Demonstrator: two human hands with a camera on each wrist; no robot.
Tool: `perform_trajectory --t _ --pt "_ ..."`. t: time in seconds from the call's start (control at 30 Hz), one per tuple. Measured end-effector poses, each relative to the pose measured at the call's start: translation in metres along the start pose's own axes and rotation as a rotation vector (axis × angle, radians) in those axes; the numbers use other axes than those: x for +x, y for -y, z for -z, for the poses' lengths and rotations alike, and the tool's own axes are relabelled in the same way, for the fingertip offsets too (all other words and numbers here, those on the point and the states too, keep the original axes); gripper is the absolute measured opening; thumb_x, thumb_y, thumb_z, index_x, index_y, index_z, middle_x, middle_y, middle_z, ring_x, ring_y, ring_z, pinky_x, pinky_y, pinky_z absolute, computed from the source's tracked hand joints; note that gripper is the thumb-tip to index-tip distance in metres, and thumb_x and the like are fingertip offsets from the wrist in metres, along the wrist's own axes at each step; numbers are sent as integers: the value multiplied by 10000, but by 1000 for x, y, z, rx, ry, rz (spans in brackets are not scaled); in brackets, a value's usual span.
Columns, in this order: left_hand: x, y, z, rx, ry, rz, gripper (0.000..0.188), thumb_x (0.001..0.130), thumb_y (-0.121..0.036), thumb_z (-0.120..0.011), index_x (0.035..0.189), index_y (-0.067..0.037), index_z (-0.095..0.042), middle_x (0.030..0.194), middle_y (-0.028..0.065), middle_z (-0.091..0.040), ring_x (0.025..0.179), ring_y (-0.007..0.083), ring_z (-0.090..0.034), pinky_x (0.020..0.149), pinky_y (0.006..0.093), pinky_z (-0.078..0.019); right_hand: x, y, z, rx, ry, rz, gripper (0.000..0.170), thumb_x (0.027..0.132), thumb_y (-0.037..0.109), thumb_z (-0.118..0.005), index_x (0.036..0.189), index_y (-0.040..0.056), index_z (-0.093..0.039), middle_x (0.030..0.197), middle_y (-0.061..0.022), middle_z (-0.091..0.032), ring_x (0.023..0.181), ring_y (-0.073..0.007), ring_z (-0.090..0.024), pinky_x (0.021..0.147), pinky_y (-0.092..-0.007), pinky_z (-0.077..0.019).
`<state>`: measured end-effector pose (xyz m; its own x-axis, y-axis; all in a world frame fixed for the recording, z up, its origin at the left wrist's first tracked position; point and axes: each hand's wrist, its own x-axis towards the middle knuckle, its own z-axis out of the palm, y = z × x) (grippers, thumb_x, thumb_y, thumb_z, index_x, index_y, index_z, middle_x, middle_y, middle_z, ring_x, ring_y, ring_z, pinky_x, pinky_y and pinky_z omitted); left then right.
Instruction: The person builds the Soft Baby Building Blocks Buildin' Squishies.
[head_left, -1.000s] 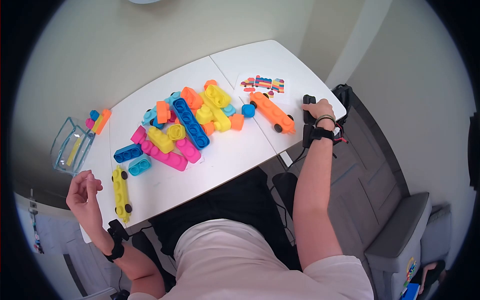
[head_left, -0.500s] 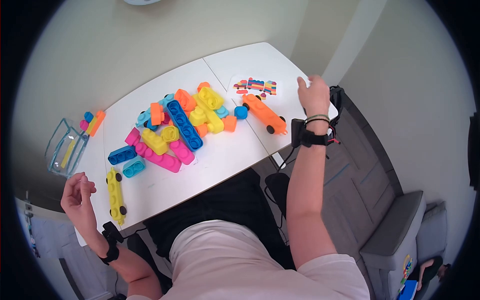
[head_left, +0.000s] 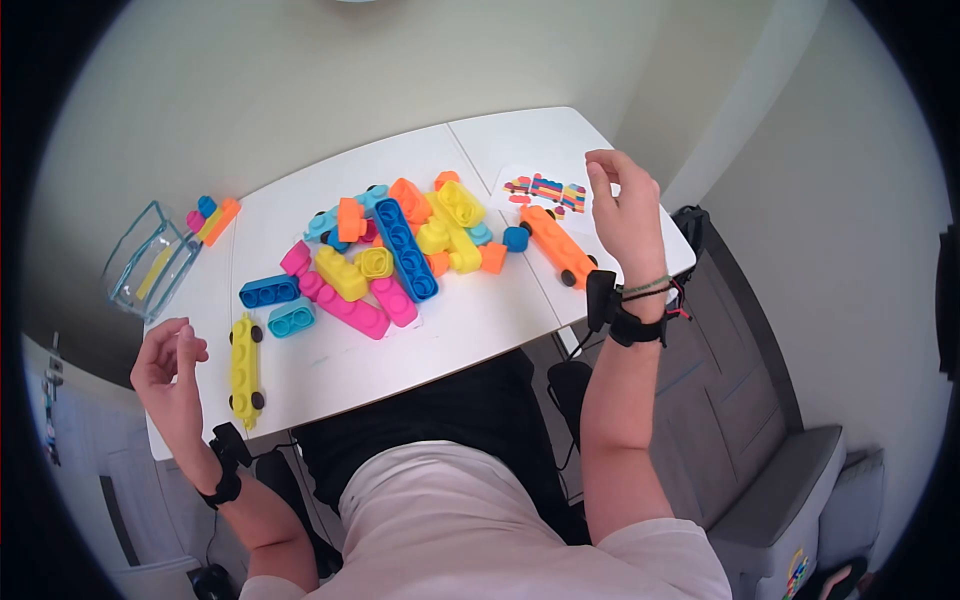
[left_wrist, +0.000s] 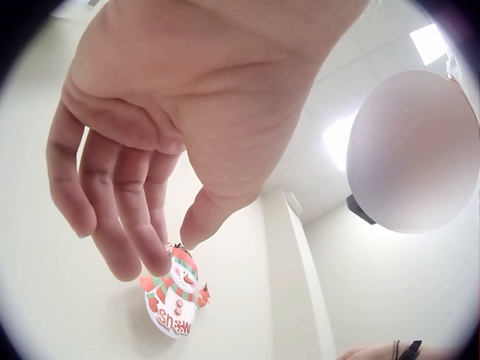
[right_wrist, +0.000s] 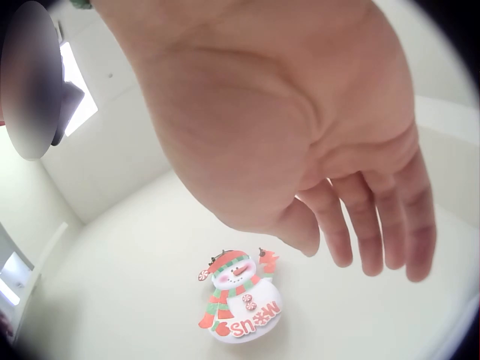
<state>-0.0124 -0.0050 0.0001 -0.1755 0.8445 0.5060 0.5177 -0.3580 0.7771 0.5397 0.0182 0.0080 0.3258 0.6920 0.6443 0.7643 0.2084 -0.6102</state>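
Note:
My left hand (head_left: 172, 390) hangs in the air beside the table's left edge, its fingers loosely bent with nothing between them. Closest to it is a yellow wheeled toy base (head_left: 244, 372) with black wheels. On the opposite side, my right hand (head_left: 632, 220) is raised over the table's right part, palm facing inward and fingers relaxed around nothing. An orange wheeled base (head_left: 556, 246) lies just left of it, beside a sheet with a printed picture of block vehicles (head_left: 546, 190). In both wrist views the palms are bare; the left hand (left_wrist: 180, 120) and right hand (right_wrist: 300, 127) show loosely bent fingers.
A pile of building blocks covers the table's middle, including a long blue block (head_left: 406, 250), a pink block (head_left: 350, 312) and a yellow block (head_left: 341, 274). A clear container (head_left: 150, 262) stands at the left edge near several stacked blocks (head_left: 216, 222). A snowman decoration (right_wrist: 244, 296) hangs on the wall.
My right hand has lifted off a black object at the table's right edge and turned inward, fingers loosening. The left hand stays nearly in place, and the head view has shifted slightly.

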Motion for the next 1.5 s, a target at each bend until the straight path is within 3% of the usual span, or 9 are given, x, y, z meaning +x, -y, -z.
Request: perform_trajectory --t 0.23,0.43,0.5,0.6,0.67,0.83,1.17,1.37,1.5 --pt "1 4 -2 11 -5 23 195 1070 -159 -755 1150 18 -746 839 54 -738 762 95 -697 720 244 -544 2 9 -13 16 44 45 275 1064 148 -675 1207 -81 -724 1098 -255 -800 1055 -361 -801 818 -427 -648" --pt "22 55 4 202 131 343 308 996 -192 -831 1207 19 -754 912 135 -791 818 154 -768 667 313 -606 5 31 -23 120 98 27 390 1058 131 -693 1390 -58 -618 1140 -249 -789 1028 -321 -808 768 -395 -660" --pt "18 114 5 428 137 159 417 952 -271 -875 1242 2 -751 1006 144 -806 917 217 -789 746 363 -621 5 32 -25 127 110 17 452 1063 123 -694 1464 -43 -569 1191 -244 -774 1017 -290 -804 762 -375 -668" --pt "10 145 -3 628 161 228 689 846 -420 -944 1357 -19 -715 1259 198 -782 1204 351 -750 1012 465 -597 10 25 -34 169 147 46 470 1059 149 -718 1471 -32 -583 1191 -206 -774 1014 -235 -778 751 -350 -656" --pt "3 148 -8 658 259 322 816 791 -505 -954 1401 -26 -702 1323 250 -758 1240 406 -731 1052 468 -583 11 35 -35 134 176 38 476 1062 152 -717 1487 -18 -588 1218 -190 -771 1031 -212 -760 759 -337 -639" --pt "-4 123 -16 636 341 569 900 753 -447 -994 1488 -66 -638 1317 243 -759 1233 385 -735 1049 452 -586 14 43 -46 114 217 20 491 1062 172 -727 1503 1 -593 1257 -191 -765 1073 -218 -752 807 -354 -629" --pt "-10 116 -3 657 290 429 779 718 -261 -964 1422 -108 -666 1247 209 -772 1126 387 -760 977 468 -610 17 62 -62 134 261 48 500 1043 183 -754 1492 20 -606 1280 -175 -753 1086 -219 -760 793 -350 -641" --pt "-6 81 6 346 100 261 822 762 -172 -987 1503 -115 -636 1195 143 -750 979 263 -741 847 392 -633 14 66 -66 199 251 93 444 1012 133 -774 1416 1 -645 1214 -178 -770 1012 -216 -782 745 -330 -641" --pt "-7 45 6 199 121 116 759 810 -68 -919 1511 -109 -633 1292 89 -754 1129 217 -718 939 385 -583 13 70 -62 206 212 96 445 996 117 -785 1400 -14 -652 1191 -185 -773 980 -222 -791 735 -321 -645"
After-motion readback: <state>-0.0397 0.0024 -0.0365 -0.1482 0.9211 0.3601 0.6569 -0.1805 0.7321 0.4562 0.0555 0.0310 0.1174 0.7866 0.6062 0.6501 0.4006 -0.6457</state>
